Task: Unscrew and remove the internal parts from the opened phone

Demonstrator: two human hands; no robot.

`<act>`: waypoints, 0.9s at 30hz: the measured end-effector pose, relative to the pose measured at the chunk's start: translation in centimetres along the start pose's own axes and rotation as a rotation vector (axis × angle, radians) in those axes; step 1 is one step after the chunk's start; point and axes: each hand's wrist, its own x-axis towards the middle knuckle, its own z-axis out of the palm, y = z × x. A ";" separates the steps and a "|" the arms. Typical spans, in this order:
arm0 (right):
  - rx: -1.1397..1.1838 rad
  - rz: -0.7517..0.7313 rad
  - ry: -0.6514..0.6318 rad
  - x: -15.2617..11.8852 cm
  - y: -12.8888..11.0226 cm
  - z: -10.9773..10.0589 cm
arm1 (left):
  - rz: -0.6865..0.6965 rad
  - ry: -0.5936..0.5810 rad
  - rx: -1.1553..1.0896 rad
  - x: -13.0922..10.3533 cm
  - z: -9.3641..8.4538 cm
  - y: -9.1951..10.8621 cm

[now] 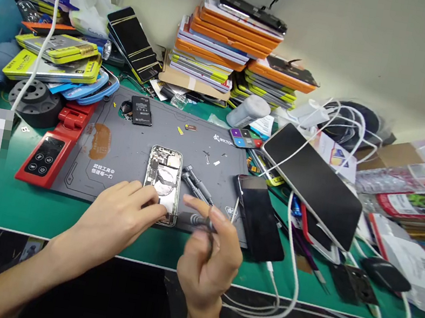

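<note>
An opened phone (166, 164) with bare inner parts lies on the grey repair mat (137, 167). My left hand (113, 218) rests over its lower left edge, fingers bent and thumb and fingertips closed on the bottom part. In my right hand (213, 260) is a screwdriver (198, 221), blurred, its shaft pointing left toward the phone's lower end. The index finger stretches out above the tool, and the tip cannot be made out clearly. Right beside the phone lie more screwdrivers (197, 185). A removed battery (141, 111) sits farther back on the mat.
Small loose parts (207, 157) are scattered on the mat. A red device with buttons (46, 157) borders it at left. On the right lie a dark phone (260, 217), a larger screen (312, 185) and white cables (295, 261). Stacked boxes (216, 44) line the wall.
</note>
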 end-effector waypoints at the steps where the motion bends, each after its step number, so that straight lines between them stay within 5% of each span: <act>1: 0.049 0.025 -0.009 0.1 0.0 0.0 | -0.001 -0.005 0.008 0.0 0.0 0.0; 7: 0.036 0.166 0.057 0.2 -0.3 0.0 | 0.012 -0.011 0.018 -0.2 0.0 0.0; 21: -0.056 0.110 0.049 -0.2 -0.4 0.0 | 0.012 0.047 0.003 0.0 0.3 0.1; 27: 0.203 0.116 0.051 0.0 -0.5 -0.1 | 0.006 0.064 -0.054 0.1 0.2 0.1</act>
